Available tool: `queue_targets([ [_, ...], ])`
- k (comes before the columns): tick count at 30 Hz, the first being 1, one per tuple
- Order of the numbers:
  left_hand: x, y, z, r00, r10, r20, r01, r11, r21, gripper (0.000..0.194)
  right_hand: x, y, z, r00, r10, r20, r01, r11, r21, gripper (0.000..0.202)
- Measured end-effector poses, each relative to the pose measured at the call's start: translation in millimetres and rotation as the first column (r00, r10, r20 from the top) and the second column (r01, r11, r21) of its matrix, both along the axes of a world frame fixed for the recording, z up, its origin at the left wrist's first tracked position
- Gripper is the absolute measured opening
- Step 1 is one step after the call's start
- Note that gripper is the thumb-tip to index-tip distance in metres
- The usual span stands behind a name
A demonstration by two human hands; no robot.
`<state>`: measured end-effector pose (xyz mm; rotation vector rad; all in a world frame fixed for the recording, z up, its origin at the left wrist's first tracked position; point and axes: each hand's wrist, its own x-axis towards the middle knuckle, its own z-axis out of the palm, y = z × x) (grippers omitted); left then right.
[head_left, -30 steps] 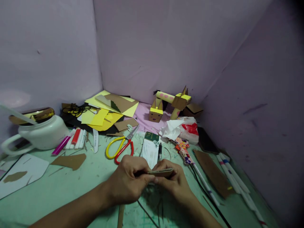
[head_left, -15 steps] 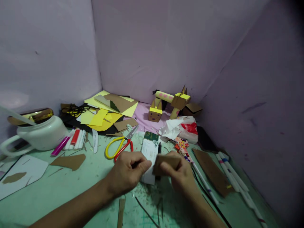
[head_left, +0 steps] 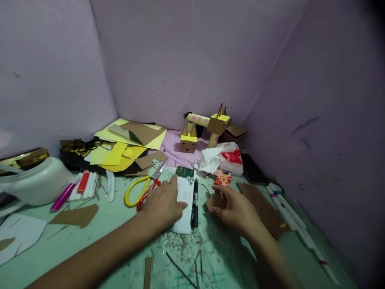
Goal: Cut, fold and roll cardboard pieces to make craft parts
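My left hand (head_left: 164,202) lies over the left edge of a white paper packet (head_left: 185,196) with a dark green top, thumb and index finger apart, the other fingers partly hidden. Right beside the packet lies a black pen (head_left: 195,204). My right hand (head_left: 236,208) has its thumb and curled fingers around a small brown cardboard piece (head_left: 215,202), low over the table. Scissors (head_left: 146,186) with one yellow and one red handle lie just beyond my left hand, blades spread.
Markers (head_left: 84,186) and a white mug (head_left: 45,180) stand left. Yellow paper (head_left: 120,156) and cardboard scraps lie behind. Cardboard animal figures (head_left: 189,143) stand at the back near a tissue pack (head_left: 231,158). A cardboard strip (head_left: 261,208) and white rolled sticks (head_left: 288,212) lie right.
My left hand has moved from a closed pinch in the air onto the packet. My right hand has lowered the cardboard piece rightward, away from the pen. The view has shifted right.
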<state>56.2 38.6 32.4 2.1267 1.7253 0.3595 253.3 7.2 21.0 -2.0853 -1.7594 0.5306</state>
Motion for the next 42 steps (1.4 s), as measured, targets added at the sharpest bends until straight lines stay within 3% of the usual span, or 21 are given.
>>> queue_targets([
  [3,1.4,8.6,-7.3,0.995,0.03,0.095,-0.027,0.999,-0.036,0.064,-6.5,-3.4,-0.4,0.991,0.078,0.111,-0.084,0.995,0.049,0.056],
  [6,-6.2,15.9,-9.7,0.961,0.052,0.271,-0.036,0.997,-0.063,0.057,-8.8,-4.6,-8.9,0.984,0.135,0.12,-0.157,0.966,0.207,0.048],
  [10,-25.6,11.1,5.0,0.885,0.015,0.465,-0.022,1.0,0.01,0.036,-9.0,-1.3,-23.9,0.974,0.199,0.111,-0.228,0.864,0.448,0.039],
  [12,-35.2,3.4,13.1,0.856,-0.043,0.515,-0.044,0.987,0.154,0.022,-10.0,0.6,-25.4,0.977,0.189,0.103,-0.215,0.819,0.532,0.035],
  [14,-41.9,-3.5,16.3,0.83,-0.208,0.518,-0.026,0.913,0.408,0.014,-12.0,-0.1,-20.2,0.979,0.193,0.066,-0.191,0.756,0.626,0.033],
  [16,-45.5,-6.9,13.3,0.806,-0.423,0.414,0.059,0.754,0.654,0.015,-15.0,-5.0,-9.8,0.962,0.272,-0.015,-0.181,0.679,0.712,0.04],
  [19,-48.4,-6.1,-1.4,0.764,-0.614,0.196,0.22,0.535,0.816,0.026,-21.1,-19.7,4.9,0.904,0.427,-0.028,-0.235,0.55,0.802,0.045],
  [22,-53.4,-5.7,-23.1,0.736,-0.67,0.098,0.317,0.469,0.825,0.033,-28.0,-37.2,5.6,0.836,0.53,0.146,-0.406,0.417,0.813,0.026],
  [24,-57.5,-8.5,-37.2,0.716,-0.696,0.048,0.381,0.448,0.809,0.038,-32.2,-47.1,-2.3,0.771,0.599,0.215,-0.511,0.382,0.77,0.02],
  [27,-61.2,-14.4,-51.8,0.679,-0.734,-0.005,0.467,0.426,0.775,0.043,-36.9,-56.5,-18.2,0.719,0.657,0.225,-0.587,0.402,0.703,0.019],
  [30,-61.1,-18.1,-56.5,0.657,-0.754,-0.009,0.486,0.415,0.769,0.045,-38.2,-60.0,-29.4,0.725,0.659,0.203,-0.59,0.441,0.676,0.021],
  [34,-60.0,-20.7,-51.8,0.71,-0.704,-0.004,0.422,0.421,0.803,0.048,-37.3,-62.6,-34.1,0.814,0.574,0.084,-0.455,0.542,0.707,0.031],
  [37,-59.6,-23.6,-45.7,0.772,-0.635,0.001,0.382,0.466,0.798,0.053,-38.1,-66.2,-33.8,0.844,0.532,-0.069,-0.338,0.628,0.701,0.033],
  [39,-59.4,-24.8,-43.7,0.784,-0.621,0.004,0.377,0.481,0.792,0.055,-39.8,-68.1,-33.2,0.85,0.519,-0.096,-0.309,0.636,0.707,0.033],
  [42,-60.0,-24.4,-45.1,0.761,-0.648,-0.015,0.396,0.447,0.802,0.054,-43.0,-69.1,-33.2,0.868,0.494,-0.045,-0.301,0.597,0.744,0.03],
])
